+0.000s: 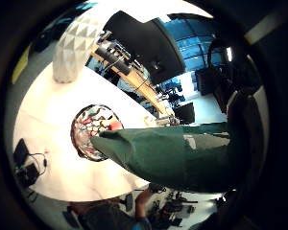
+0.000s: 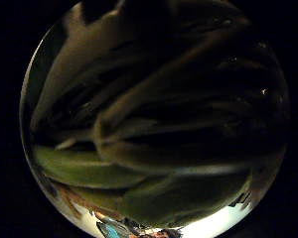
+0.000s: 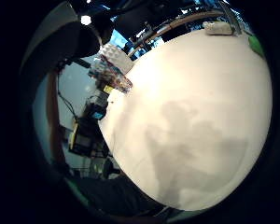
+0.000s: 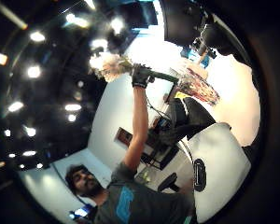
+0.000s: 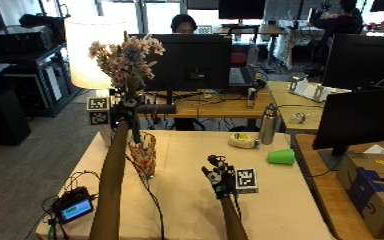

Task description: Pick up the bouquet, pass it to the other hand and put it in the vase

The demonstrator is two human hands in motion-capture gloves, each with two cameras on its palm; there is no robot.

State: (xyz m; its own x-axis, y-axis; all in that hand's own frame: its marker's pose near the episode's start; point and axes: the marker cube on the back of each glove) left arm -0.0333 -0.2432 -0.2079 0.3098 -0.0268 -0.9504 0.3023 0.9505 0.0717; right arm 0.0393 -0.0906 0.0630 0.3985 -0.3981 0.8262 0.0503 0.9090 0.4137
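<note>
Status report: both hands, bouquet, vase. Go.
Left hand grips bouquet by the stems, raised above the vase. Right hand open, empty, over the table. Stems not in yet; nothing blocking the vase mouth.

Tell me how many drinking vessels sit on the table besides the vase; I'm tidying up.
2: a metal bottle standing at the table's far edge, and a green cup lying on its side nearer the right edge. None other shows.

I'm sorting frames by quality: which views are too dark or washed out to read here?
Left thumb side palm view: dim, filled by the bouquet stems. Right thumb side view: ceiling lights flare. Right little finger side view: the table is bright, with soft shadows. Outside view: evenly lit.
</note>
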